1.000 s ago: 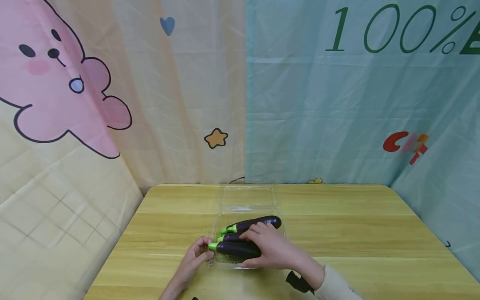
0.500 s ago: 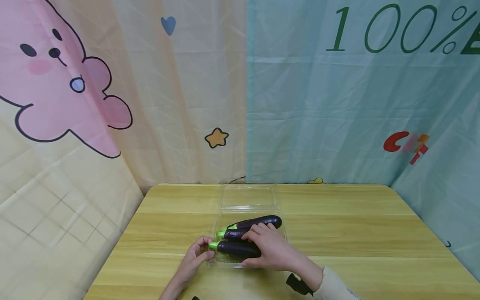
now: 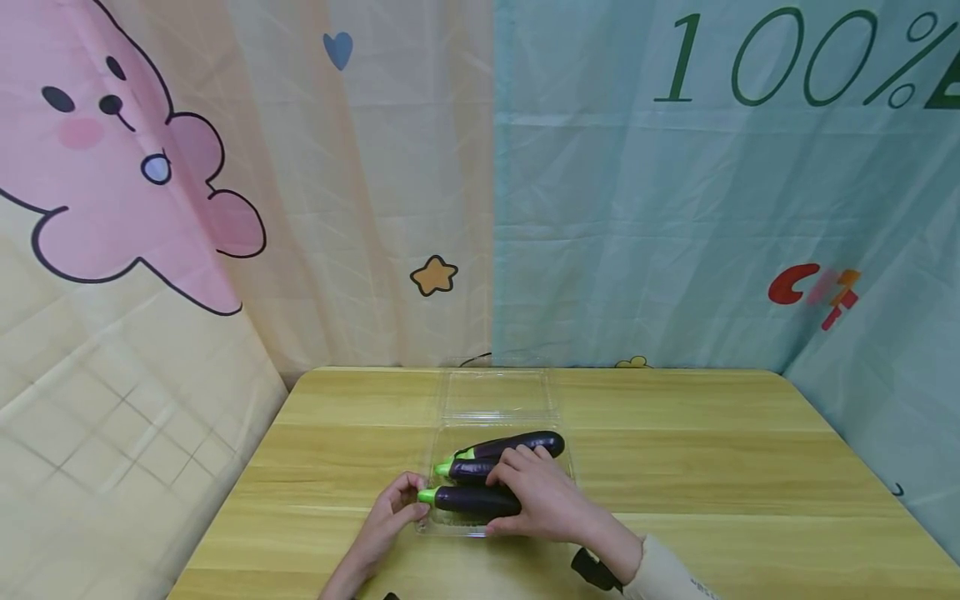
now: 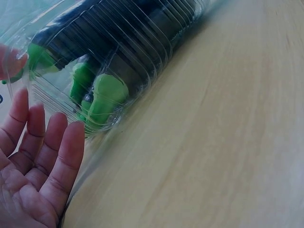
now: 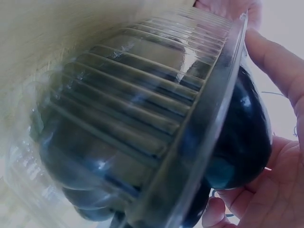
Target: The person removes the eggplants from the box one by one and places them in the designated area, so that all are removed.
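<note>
Several purple eggplants with green stems lie in a clear plastic clamshell box (image 3: 450,534), stacked in more than one layer as the left wrist view shows. My right hand (image 3: 543,500) curls over the right part of the nearest eggplant (image 3: 468,500) and grips it. Behind that one lie a middle eggplant (image 3: 471,471) and a far eggplant (image 3: 517,444). At the box's left end, my left hand (image 3: 393,508) is beside the nearest eggplant's stem. Its extended fingers (image 4: 66,152) are along the outer wall, and its thumb is near the rim. The right hand hides the eggplants' right parts.
The box's hinged lid (image 3: 498,396) lies folded back toward the rear edge of the wooden table (image 3: 675,467). A printed curtain (image 3: 600,208) hangs directly behind the table. A black strap (image 3: 596,569) is at the right wrist.
The middle eggplant has shifted slightly away from me and the nearest one slightly toward me, widening the gap between them. Both hands stay nearly in place.
</note>
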A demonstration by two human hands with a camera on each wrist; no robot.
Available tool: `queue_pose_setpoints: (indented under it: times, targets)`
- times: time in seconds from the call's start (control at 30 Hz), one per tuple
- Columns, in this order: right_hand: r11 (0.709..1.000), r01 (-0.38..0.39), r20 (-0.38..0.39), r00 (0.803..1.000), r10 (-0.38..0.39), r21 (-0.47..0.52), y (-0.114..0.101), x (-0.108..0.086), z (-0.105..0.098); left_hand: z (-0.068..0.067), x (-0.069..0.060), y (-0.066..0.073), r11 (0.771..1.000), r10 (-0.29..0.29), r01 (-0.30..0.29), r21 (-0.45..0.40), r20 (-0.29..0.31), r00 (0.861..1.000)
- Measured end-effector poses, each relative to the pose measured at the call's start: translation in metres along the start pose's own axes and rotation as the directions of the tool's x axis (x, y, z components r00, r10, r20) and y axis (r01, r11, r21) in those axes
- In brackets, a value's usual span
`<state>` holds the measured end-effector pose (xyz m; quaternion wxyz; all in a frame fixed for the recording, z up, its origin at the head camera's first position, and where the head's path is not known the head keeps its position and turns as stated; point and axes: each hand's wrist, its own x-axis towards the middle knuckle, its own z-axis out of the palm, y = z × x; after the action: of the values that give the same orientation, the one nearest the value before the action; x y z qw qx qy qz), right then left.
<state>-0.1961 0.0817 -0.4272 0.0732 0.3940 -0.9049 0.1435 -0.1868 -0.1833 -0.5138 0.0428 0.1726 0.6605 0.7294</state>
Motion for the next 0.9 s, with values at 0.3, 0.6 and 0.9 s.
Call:
queue_pose_setpoints:
  times: [0.3,0.6,0.9]
  targets:
    - [1.000,-0.008,-0.017,1.000,0.008,0.007,-0.0003,0.0004,0.0002,0.0004,0.0001,0.0003,1.000,0.001,-0.001,0.012,0.003,1.000]
    - [1.000,-0.001,-0.042,0.999,0.002,0.006,0.0010,0.0002,0.0022,0.0002,0.0002,0.0004,1.000,-0.003,0.003,0.008,0.001,1.000]
    - [1.000,0.005,-0.061,0.998,-0.004,0.020,0.0029,-0.0006,0.0046,-0.0001,-0.0001,0.0001,1.000,-0.011,0.011,0.013,-0.004,1.000]
